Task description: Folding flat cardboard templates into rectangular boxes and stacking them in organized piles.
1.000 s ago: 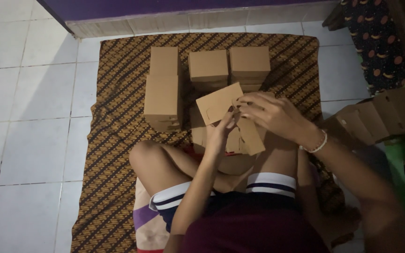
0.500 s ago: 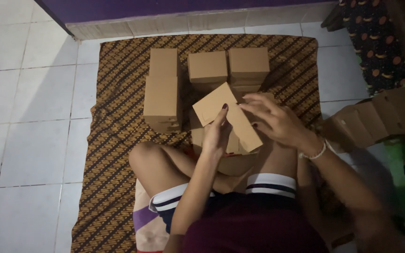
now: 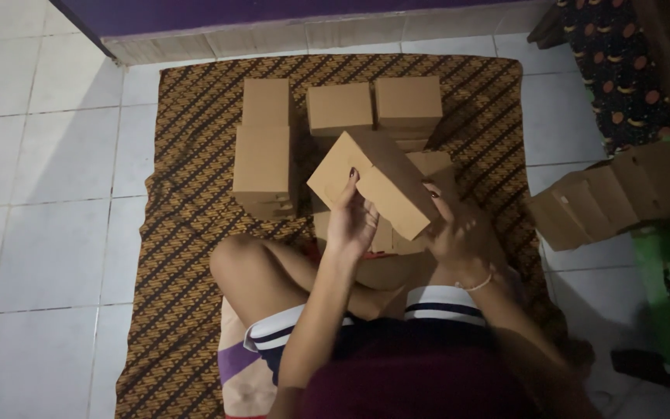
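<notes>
Cardboard box [image 3: 378,180]: folded, held tilted above the lap, in front of the stacked boxes [image 3: 265,151].
Likely light, thin-walled, crushable; left hand [image 3: 350,221] grasps its lower long edge, right hand [image 3: 459,237] supports the lower end.

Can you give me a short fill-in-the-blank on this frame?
1. Both hands hold up a brown cardboard ____.
2. The left hand grips it from below; the right hand steadies its ____ end.
3. The stacks stand on a patterned ____.
4. The floor around it is laid with pale ____.

Missing words: box; right; mat; tiles.
</notes>
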